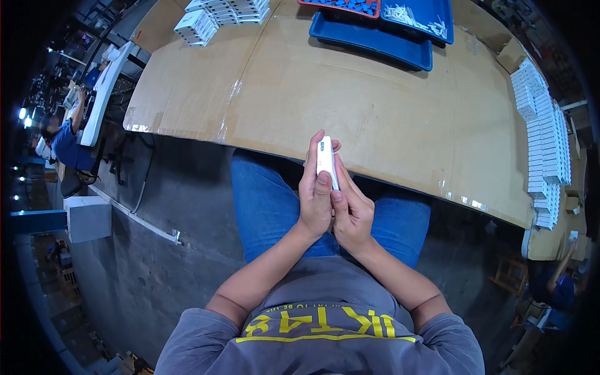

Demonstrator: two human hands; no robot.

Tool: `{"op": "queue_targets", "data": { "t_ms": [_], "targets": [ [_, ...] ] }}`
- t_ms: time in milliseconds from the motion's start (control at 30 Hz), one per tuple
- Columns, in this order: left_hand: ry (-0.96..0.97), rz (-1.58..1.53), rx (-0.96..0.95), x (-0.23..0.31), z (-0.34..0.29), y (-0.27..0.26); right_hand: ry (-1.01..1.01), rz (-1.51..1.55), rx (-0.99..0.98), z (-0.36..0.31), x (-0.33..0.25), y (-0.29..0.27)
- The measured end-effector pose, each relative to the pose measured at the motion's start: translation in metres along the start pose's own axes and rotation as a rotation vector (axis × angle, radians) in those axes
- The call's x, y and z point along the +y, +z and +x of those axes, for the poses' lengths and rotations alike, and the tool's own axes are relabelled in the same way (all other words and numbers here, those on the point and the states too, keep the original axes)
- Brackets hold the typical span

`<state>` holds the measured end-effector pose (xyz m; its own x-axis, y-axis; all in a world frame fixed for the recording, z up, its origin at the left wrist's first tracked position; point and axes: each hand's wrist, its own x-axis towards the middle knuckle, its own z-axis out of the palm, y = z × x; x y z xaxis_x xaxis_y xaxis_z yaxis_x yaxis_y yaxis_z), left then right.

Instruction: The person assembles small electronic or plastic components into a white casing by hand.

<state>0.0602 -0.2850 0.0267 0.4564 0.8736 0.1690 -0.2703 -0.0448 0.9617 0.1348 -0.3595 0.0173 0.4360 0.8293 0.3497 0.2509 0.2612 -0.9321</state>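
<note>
The left hand (310, 199) and right hand (355, 215) are closed together around a slim white case (325, 156), gripping it between them with both thumbs by its near end, close to the near edge of the cardboard-covered table (300, 94). From the case, an empty blue tray (369, 44) lies toward one o'clock, stacked white boxes (197, 28) toward eleven, and a long bank of white stacks (540, 140) at three.

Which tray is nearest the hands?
The long front blue tray: it sits nearer the left hand and right hand than the red tray of blue parts or the rear blue tray of white pieces.
</note>
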Motion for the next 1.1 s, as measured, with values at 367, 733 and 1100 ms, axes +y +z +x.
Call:
{"op": "queue_targets", "data": {
  "t_ms": [367, 733, 1100],
  "targets": [
    [-0.002, -0.006, -0.007, -0.001, 0.005, -0.010, 0.107, 0.345, 0.035, 0.009, 0.000, 0.006],
    [0.337, 0.477, -0.071, -0.010, 0.000, -0.018, 0.638, 0.578, 0.027, 0.019, -0.014, -0.007],
    [0.297, 0.227, 0.080, -0.020, -0.005, -0.020, 0.445, 0.420, -0.015, 0.003, -0.011, -0.001]
  ]
}}
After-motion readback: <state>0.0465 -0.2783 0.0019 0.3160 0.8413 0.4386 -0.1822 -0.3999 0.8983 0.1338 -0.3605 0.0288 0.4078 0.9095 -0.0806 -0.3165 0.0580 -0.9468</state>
